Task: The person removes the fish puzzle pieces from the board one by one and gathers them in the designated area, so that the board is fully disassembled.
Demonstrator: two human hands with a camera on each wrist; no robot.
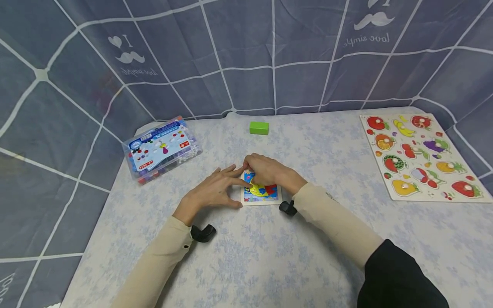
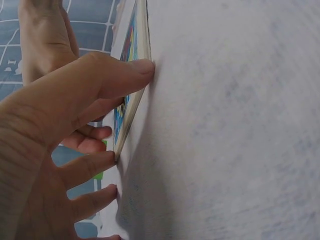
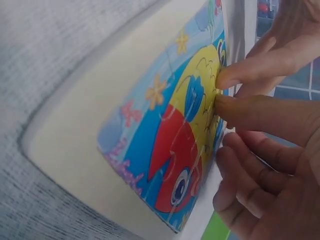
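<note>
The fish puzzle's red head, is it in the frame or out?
In. The right wrist view shows the red head lying within the pale frame, right against the yellow body.

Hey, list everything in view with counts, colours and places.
Fish puzzle: one, multicoloured, table centre.
Block: one, green, beyond the puzzle.
Plastic box: one, clear with blue label, left.
Fruit board: one, white with colourful fruit, right.
Tablecloth: one, white-blue, underneath.
Backdrop: count unclear, blue-grey, behind and beside table.
Wrist devices: two, black, at the wrists.
Sleeves: two, beige, right also black higher up.
Left hand: one, bare, at puzzle's left edge.
Right hand: one, bare, over puzzle's far edge.
</note>
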